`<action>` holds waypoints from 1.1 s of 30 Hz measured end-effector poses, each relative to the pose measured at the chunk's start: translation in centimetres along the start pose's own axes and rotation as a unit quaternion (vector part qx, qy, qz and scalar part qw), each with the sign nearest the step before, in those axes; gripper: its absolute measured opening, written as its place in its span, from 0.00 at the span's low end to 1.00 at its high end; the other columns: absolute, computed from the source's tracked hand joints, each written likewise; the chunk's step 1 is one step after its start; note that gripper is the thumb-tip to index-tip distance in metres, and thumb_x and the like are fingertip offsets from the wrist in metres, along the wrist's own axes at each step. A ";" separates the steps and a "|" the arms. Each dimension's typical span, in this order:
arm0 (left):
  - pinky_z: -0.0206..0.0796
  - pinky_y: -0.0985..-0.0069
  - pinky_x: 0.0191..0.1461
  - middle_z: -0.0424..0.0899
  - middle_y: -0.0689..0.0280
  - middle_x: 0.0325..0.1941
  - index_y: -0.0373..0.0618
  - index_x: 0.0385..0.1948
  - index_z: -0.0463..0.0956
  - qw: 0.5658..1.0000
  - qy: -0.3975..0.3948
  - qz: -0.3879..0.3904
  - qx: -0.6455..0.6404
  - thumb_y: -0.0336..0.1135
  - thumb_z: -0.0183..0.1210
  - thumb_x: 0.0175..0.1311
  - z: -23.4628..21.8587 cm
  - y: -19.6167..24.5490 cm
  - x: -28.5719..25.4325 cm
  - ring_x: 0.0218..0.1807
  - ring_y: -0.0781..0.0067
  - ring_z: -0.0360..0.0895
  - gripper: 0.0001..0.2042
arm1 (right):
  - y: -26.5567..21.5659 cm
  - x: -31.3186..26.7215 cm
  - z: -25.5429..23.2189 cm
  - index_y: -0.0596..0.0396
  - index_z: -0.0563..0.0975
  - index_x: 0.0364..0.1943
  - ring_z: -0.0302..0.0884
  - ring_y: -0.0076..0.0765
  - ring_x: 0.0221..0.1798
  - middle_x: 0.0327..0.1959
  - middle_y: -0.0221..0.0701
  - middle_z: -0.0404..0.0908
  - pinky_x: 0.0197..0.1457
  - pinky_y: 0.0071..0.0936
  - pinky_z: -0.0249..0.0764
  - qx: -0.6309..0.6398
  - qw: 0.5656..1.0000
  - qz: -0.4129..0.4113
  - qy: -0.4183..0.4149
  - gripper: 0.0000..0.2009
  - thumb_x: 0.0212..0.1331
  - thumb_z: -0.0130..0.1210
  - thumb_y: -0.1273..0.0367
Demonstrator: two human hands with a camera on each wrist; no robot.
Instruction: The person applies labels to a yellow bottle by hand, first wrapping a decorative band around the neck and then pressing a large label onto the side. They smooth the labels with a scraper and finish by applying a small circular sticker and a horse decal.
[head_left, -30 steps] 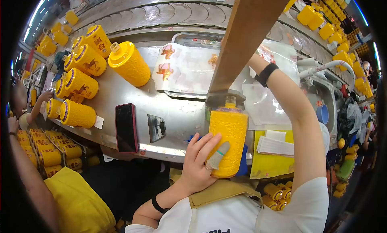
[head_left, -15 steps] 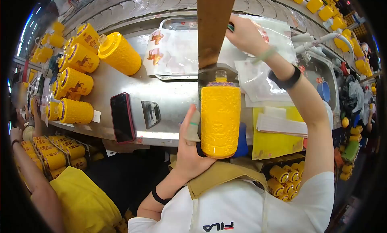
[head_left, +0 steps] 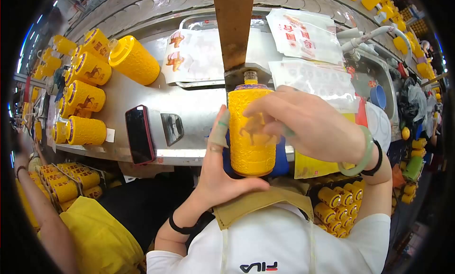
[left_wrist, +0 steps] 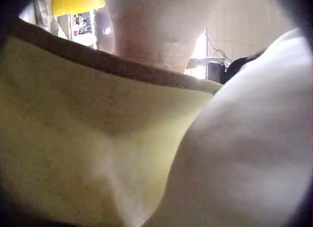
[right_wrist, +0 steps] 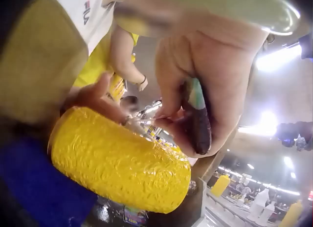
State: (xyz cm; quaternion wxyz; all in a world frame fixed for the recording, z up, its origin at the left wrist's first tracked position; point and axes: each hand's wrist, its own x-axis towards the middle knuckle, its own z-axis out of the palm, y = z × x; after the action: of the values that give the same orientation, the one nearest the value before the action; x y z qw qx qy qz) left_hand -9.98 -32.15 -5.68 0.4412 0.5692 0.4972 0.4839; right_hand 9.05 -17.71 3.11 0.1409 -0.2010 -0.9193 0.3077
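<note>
A yellow embossed bottle (head_left: pixel 249 155) with a clear neck lies before me, its neck at the foot of a wooden post (head_left: pixel 233 27). My left hand (head_left: pixel 213 167) supports it, straight fingers along its left side and thumb spread below its base; one finger wears a grey finger cot (head_left: pixel 219 132). Against the bottle's upper face, my right hand (head_left: pixel 313 124) pinches a brown horse decal (head_left: pixel 252 127). Its curled fingers also hold a dark, flat tool (right_wrist: pixel 200 129) with a teal part, seen in the right wrist view. Mostly apron (left_wrist: pixel 98 139) fills the left wrist view.
Several yellow bottles (head_left: pixel 135 60) stand at the left, near a phone (head_left: pixel 139 134) and a dark flat piece (head_left: pixel 171 128). Decal sheets (head_left: pixel 305 39) lie behind and at the right, beside a sink holding a blue cup (head_left: pixel 377 96). Another person's arm shows far left.
My right hand has come back from the sheets to the bottle, bringing the horse decal onto its face. The left hand's fingers have moved off the bottle's top to its side.
</note>
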 end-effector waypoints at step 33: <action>0.50 0.66 0.81 0.60 0.60 0.80 0.45 0.81 0.45 0.912 0.073 -0.170 -0.366 0.29 0.52 0.79 0.6 -0.3 3.4 0.79 0.67 0.59 0.33 | 1.8 -3.7 9.2 0.58 0.62 0.75 0.68 0.16 0.40 0.36 0.20 0.67 0.45 0.17 0.67 0.485 0.779 0.317 0.239 0.35 0.66 0.66 0.69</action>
State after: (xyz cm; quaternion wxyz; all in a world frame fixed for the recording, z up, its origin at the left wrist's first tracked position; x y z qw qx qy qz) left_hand -9.33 -28.79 -5.70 0.6566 0.2374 0.4051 0.5903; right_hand 9.26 -22.78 -5.59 0.3293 -0.4533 -0.4695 0.6824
